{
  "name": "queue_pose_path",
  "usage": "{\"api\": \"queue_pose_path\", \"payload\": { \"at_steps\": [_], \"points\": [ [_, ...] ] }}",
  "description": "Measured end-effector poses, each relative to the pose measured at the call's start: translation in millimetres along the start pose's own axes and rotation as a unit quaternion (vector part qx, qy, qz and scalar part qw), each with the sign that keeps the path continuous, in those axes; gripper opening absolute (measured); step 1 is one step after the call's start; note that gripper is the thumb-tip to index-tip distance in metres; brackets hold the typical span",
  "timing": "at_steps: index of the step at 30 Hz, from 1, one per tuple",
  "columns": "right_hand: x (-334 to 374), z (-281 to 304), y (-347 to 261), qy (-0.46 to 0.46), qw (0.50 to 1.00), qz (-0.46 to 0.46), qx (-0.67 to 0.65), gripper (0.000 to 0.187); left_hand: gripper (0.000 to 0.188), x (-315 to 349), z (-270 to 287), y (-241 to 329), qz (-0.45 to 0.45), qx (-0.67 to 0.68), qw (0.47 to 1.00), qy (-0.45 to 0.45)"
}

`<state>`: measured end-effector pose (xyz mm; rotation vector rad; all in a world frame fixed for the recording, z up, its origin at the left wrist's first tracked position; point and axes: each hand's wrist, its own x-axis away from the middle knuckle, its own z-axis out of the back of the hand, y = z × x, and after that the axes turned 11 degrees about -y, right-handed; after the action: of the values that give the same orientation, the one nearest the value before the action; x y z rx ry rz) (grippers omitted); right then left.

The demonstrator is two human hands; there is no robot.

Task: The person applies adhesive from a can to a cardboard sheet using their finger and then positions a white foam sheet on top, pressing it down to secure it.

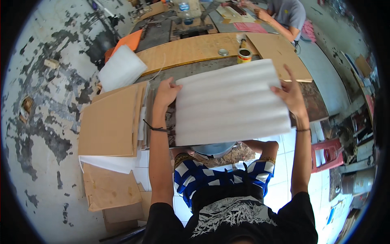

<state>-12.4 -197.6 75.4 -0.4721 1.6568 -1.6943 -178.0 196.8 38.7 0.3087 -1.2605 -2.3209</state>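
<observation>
Left hand's fingers (168,82): curled at the upper left corner of the ribbed white foam sheet (231,103), thumb at its edge; whether clamped, I cannot tell.
Right hand's fingers (287,72): spread, index raised, thumb over the sheet's right edge; grip likewise unclear.
Foam sheet: between both hands, over the near edge of the table (197,71).
Cardboard stack (109,122): left of the left forearm.
Open can (244,57): just beyond the sheet, dark inside; round lid (223,52) to its left.
White foam bundle (122,68): beyond the cardboard.
Long wooden board (183,52): across the table.
Plastic bottle (185,11): far middle.
Co-worker (289,16): far right, grey shirt.
</observation>
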Motion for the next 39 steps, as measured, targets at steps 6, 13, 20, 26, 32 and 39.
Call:
{"api": "queue_pose_path", "payload": {
  "at_steps": [6, 13, 20, 26, 32, 39],
  "points": [
    [39.2, 16.9, -52.0, 0.086, 0.994, 0.063, 0.030, 0.099, 0.039, 88.7, 23.9, 81.7, -0.136, 0.221, 0.966, -0.004],
    [10.2, -6.8, -87.9, 0.036, 0.992, 0.119, 0.035, 0.094, 0.033, 162.0, 101.0, 110.8, -0.196, 0.224, 0.953, 0.065],
    [-63.1, -73.3, -176.2, 0.032, 0.957, 0.282, 0.066, 0.087, 0.031, 200.5, 228.4, 163.2, -0.261, 0.047, 0.951, 0.159],
    [-132.2, -184.2, -200.3, -0.104, 0.909, 0.400, 0.050, 0.080, 0.026, 245.9, 322.6, 116.7, -0.288, -0.047, 0.859, 0.420],
    [-146.4, -326.4, -128.0, -0.163, 0.798, 0.540, 0.211, 0.068, 0.016, 280.5, 377.7, -60.7, -0.194, -0.098, 0.853, 0.474],
    [-115.4, -375.6, -54.8, -0.356, 0.760, 0.478, 0.260, 0.084, 0.018, 300.9, 325.6, -192.4, -0.062, -0.080, 0.904, 0.416]
  ]
}}
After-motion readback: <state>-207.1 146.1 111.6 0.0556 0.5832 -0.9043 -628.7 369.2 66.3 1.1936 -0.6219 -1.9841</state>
